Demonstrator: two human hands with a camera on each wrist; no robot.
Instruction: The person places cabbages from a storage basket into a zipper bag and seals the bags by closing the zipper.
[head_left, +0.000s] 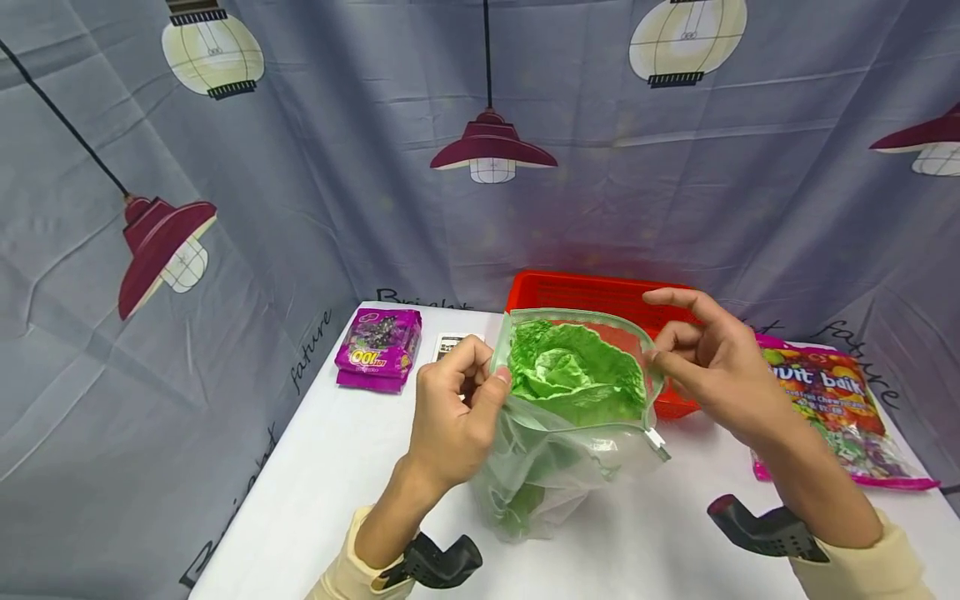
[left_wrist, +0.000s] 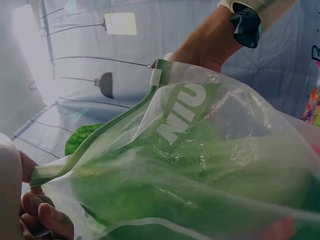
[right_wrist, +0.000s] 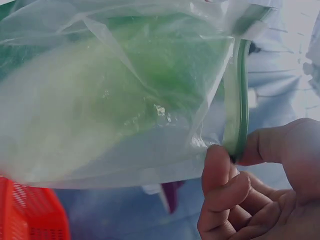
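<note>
A clear zip bag (head_left: 555, 458) with a green-edged mouth hangs between my hands, its mouth spread wide. Inside sits a head of green leafy cabbage (head_left: 566, 367), its leaves showing at the opening. My left hand (head_left: 459, 412) pinches the left corner of the rim between thumb and curled fingers. On the other side my right hand (head_left: 716, 358) pinches the right edge with thumb and finger; the right wrist view shows that grip (right_wrist: 232, 160) close up. A white slider (head_left: 654, 437) sits at the near right end of the zip.
Behind the bag stands a red plastic basket (head_left: 592, 287). A purple snack pack (head_left: 378, 348) lies at the left of the white table (head_left: 300, 500), with a black-and-white card (head_left: 448, 343) beside it. A colourful candy bag (head_left: 840, 408) lies at the right, near the right forearm.
</note>
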